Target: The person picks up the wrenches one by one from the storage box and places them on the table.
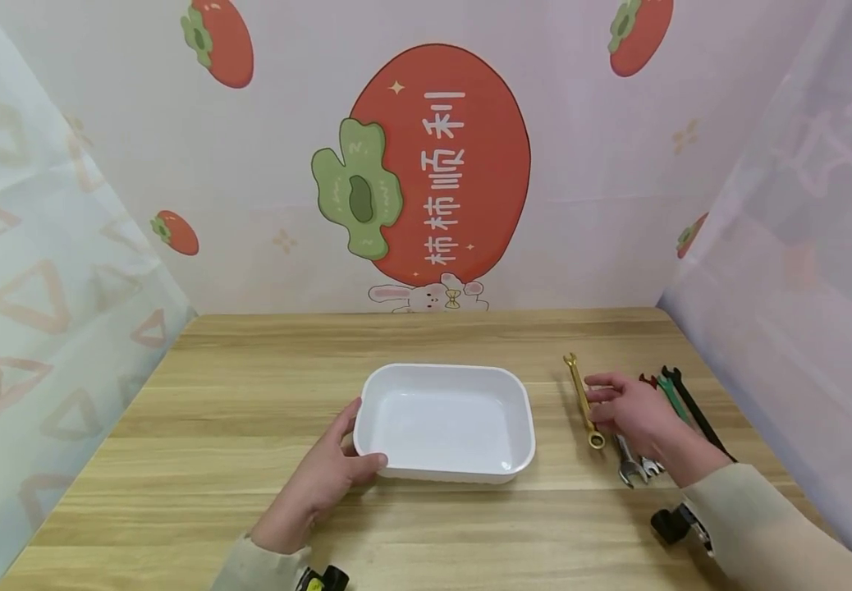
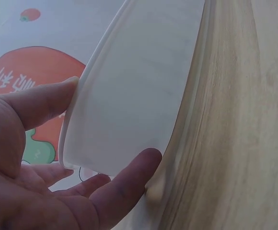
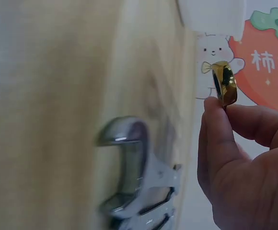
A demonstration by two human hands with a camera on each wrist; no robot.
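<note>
A white rectangular dish (image 1: 444, 427) stands on the wooden table, nothing inside it. My left hand (image 1: 326, 469) holds its near left corner; the left wrist view shows the thumb on the rim and fingers against the dish's wall (image 2: 129, 96). To the right of the dish, a gold combination wrench (image 1: 579, 389) is pinched between the thumb and fingers of my right hand (image 1: 636, 412). Its ring end (image 3: 227, 84) sticks up past the fingertips in the right wrist view. Silver wrenches (image 1: 629, 464) lie partly hidden under that hand.
Beyond the right hand lie a green wrench (image 1: 671, 396), a black wrench (image 1: 695, 410) and a red wrench (image 1: 646, 379), mostly covered. The wooden table (image 1: 249, 394) is bounded by a printed cloth backdrop (image 1: 271, 164) at the back and both sides.
</note>
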